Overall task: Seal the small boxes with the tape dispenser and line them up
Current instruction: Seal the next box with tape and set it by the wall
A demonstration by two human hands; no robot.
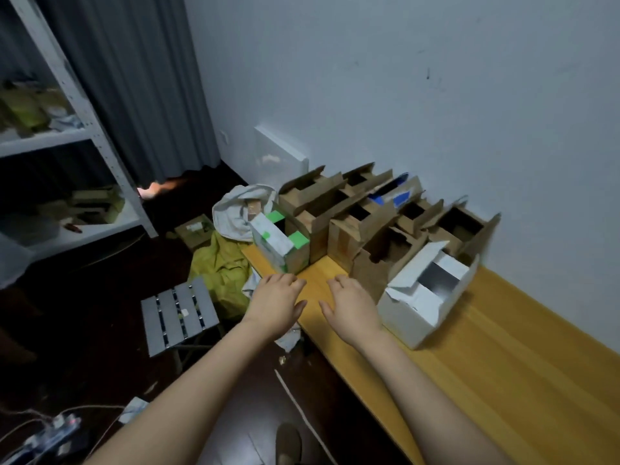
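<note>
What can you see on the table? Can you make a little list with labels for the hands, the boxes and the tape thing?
left hand: open, holds nothing, at the table's edge near the green-and-white box
right hand: open, holds nothing, over the table beside the white box
brown boxes: flaps open, grouped by the wall
white box: flaps open
green-and-white box: top open
tape dispenser: not in view
table: yellow wood

Yellow wooden tabletop (pixel 503 347) along a pale wall (pixel 402 78), flat white board (pixel 280 156) leaning there past its far end, grey slatted folding stool (pixel 179 315) on the dark floor (pixel 84 330) — crumpled yellow plastic bag (pixel 223 266) beside it, dark grey curtain (pixel 141 78), white metal shelving rack (pixel 97 135) at left.
</note>
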